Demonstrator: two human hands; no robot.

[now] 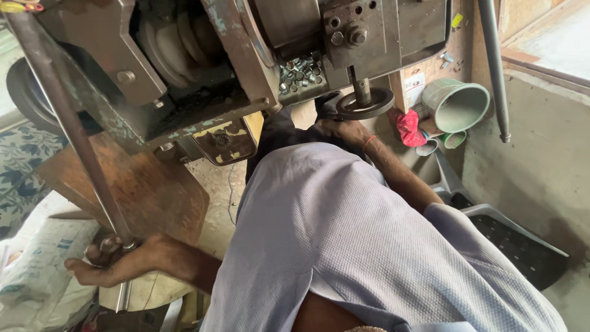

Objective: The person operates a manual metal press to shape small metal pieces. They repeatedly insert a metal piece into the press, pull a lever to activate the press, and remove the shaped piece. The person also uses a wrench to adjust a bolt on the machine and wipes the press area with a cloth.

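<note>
The machine (246,55) is cut off at the picture's top edge.

A grey concrete wall (541,154) stands beside a patterned blue floor covering (21,166), daylight from a window (553,37).

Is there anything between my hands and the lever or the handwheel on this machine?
Nothing visible stands between them. The left hand is already wrapped around the lower end of the long metal lever, and the right hand rests against the black handwheel under the machine head.
</note>
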